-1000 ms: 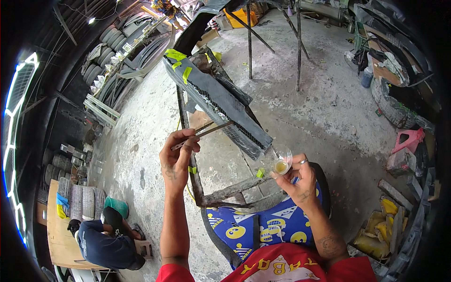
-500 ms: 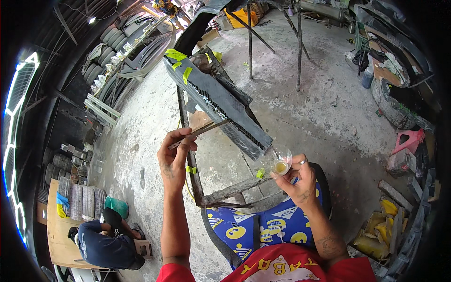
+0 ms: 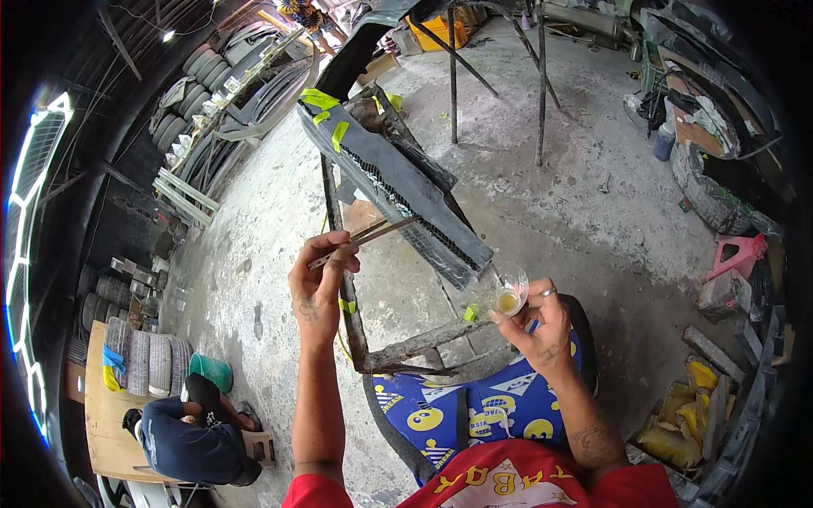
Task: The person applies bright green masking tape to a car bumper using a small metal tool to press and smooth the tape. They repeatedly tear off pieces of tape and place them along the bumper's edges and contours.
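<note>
My left hand [image 3: 320, 279] is closed round one end of a thin, flat brown strip [image 3: 377, 232]. The strip's far tip lies at the mesh edge of a long dark grey panel [image 3: 373, 161]; whether it touches is too small to tell. Pieces of yellow-green tape [image 3: 320, 100] are stuck on the panel's far end. Between the fingers of my right hand [image 3: 540, 326] is a small clear plastic cup [image 3: 508, 298] with yellowish liquid in its bottom, held just off the panel's near end. A rough metal frame [image 3: 398, 354] stands under the panel.
A blue patterned cushion [image 3: 474, 415] is close in front of me. At the lower left, a person [image 3: 190, 440] in a dark shirt sits beside a wooden board [image 3: 110, 432]. Tyres [image 3: 152, 360], a green bucket [image 3: 209, 371] and a pink stool [image 3: 737, 254] stand around.
Both hands stay almost in place, and the strip's tip remains at the panel's mesh edge. The view has shifted very slightly. The distant person at the top has moved a little.
</note>
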{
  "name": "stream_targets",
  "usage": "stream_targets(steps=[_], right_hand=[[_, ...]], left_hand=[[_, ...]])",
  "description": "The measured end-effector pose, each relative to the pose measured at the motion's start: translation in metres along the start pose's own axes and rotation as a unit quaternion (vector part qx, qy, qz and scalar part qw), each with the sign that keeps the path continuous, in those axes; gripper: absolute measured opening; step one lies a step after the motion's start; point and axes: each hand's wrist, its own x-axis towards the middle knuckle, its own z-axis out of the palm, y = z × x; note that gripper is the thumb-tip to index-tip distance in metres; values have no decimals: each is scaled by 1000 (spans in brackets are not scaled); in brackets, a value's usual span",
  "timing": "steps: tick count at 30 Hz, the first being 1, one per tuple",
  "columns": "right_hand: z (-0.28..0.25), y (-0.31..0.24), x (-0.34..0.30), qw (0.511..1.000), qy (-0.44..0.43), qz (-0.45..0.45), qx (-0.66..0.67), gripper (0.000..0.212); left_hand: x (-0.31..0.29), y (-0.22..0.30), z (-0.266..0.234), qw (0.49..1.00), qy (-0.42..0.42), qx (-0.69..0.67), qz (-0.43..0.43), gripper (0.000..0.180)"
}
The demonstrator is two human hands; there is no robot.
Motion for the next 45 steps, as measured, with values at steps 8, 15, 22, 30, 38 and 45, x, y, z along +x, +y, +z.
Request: stream_targets(steps=[8, 15, 22, 30, 38, 45], right_hand=[[0, -3, 0, 1000, -4, 16, 0, 38], [0, 2, 0, 1000, 5, -15, -5, 40], [2, 5, -1, 1000, 8, -16, -5, 40], [0, -3, 0, 999, 0, 24, 27, 38], [-8, -12, -2, 1000, -24, -2, 16, 44], [-17, -31, 13, 983, -35, -130, -124, 46]], left_hand=[[3, -4, -3, 999, 25, -35, 5, 23], [2, -3, 1, 998, 36, -55, -4, 22], [4, -3, -2, 997, 50, -58, -3, 21], [-17, 21, 2, 986, 22, -163, -17, 17], [-59, 60, 27, 985, -170, -28, 23, 19], [-57, 47, 38, 979, -199, -30, -4, 20]])
